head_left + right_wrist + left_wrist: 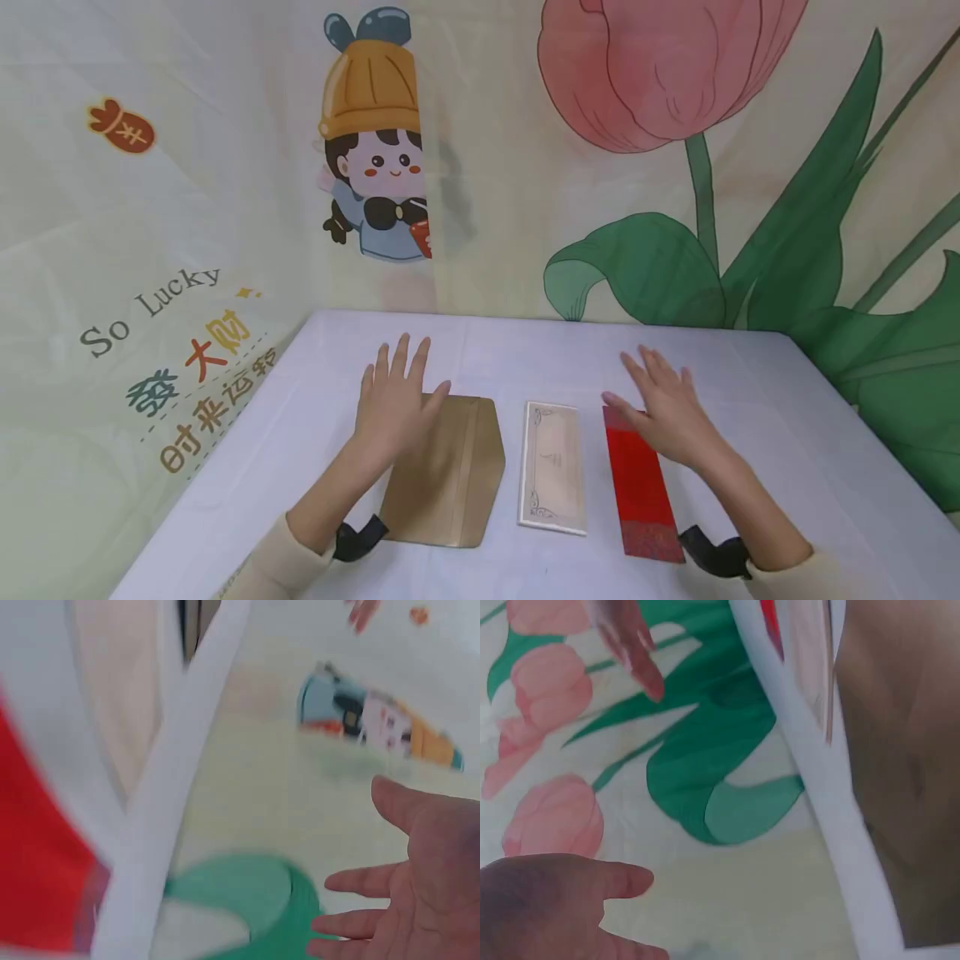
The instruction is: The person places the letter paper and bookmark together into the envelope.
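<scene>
My left hand [393,412] is held above the left part of a brown paper envelope [442,483], fingers straight and spread. The envelope lies with its pointed flap side to the right. To its right is a pale, flat rectangular card or booklet [557,467] with scrollwork at its corners. Further right lies a long red strip-like packet [641,479] with patterned ends; cloth or paper, I cannot tell. Over its upper end my right hand [671,412] is raised with fingers extended. Both hands hold nothing; in the right wrist view the right hand [442,870] also shows straight fingers.
A white-covered table [517,358] bears the three flat things side by side. Behind it hangs a printed cloth [487,233] with a tulip and a cartoon figure; another printed cloth [97,250] rises at the left. Black straps [360,540] show at both wrists.
</scene>
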`<state>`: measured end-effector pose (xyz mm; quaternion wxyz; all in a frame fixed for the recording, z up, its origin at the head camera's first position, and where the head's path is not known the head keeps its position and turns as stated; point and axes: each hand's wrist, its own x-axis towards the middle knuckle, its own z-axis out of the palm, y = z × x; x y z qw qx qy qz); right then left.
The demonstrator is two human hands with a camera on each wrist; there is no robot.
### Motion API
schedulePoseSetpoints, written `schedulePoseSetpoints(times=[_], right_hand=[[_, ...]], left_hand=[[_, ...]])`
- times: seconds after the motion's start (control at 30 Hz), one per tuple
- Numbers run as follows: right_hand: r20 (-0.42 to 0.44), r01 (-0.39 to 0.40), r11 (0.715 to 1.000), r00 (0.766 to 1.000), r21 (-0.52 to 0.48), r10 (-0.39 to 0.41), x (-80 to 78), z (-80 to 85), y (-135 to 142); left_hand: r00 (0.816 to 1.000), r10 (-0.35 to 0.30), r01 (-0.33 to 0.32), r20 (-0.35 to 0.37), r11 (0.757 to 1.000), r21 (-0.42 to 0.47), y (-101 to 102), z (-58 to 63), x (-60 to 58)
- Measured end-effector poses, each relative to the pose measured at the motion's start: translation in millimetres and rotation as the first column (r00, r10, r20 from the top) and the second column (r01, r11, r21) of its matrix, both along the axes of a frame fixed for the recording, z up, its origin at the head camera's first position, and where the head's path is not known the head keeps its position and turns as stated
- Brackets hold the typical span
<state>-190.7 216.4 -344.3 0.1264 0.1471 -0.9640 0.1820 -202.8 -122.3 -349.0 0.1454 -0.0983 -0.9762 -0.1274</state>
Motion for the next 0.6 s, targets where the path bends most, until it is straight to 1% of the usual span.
schedulePoseSetpoints(times=[0.07, 0.13, 0.2, 0.27, 0.37, 0.47, 0.53, 0.6], right_hand=[[0.036, -0.027, 0.999, 0.999, -0.037, 0.028, 9.9, -6.0, -24], [0.069, -0.062, 0.996, 0.995, -0.07, 0.067, 18.6, -12.2, -49], [0.102, -0.105, 0.991, 0.988, -0.082, 0.113, 25.7, -18.3, -74], [0.137, -0.156, 0.984, 0.976, -0.085, 0.167, 31.1, -26.1, -95], [0.195, -0.257, 0.965, 0.945, -0.048, 0.261, 35.8, -40.1, -120], [0.233, -0.337, 0.941, 0.917, 0.019, 0.324, 38.5, -57.2, -136], [0.274, -0.361, 0.929, 0.904, 0.077, 0.328, 41.4, -68.7, -142], [0.316, -0.367, 0.922, 0.895, 0.122, 0.315, 45.9, -78.7, -146]], left_hand=[[1.0, -0.01, 0.01, 0.005, 1.0, 0.013, 6, -10.2, 12.1], [0.999, -0.02, 0.019, 0.026, 0.999, 0.027, 10, -23.9, 22.3], [0.998, -0.034, 0.032, 0.051, 0.999, 0.027, 13, -38.7, 30.8], [0.996, -0.049, 0.048, 0.072, 0.999, 0.009, 16, -53.8, 36.7], [0.993, -0.059, 0.062, 0.1, 0.998, -0.022, 18, -73.5, 41.4], [0.993, -0.063, 0.066, 0.098, 0.997, -0.03, 17, -89.2, 41.1], [0.993, -0.072, 0.074, 0.09, 0.997, -0.021, 16, -97.7, 40.2], [0.993, -0.088, 0.09, 0.077, 0.996, -0.028, 14, -106.2, 39.1]])
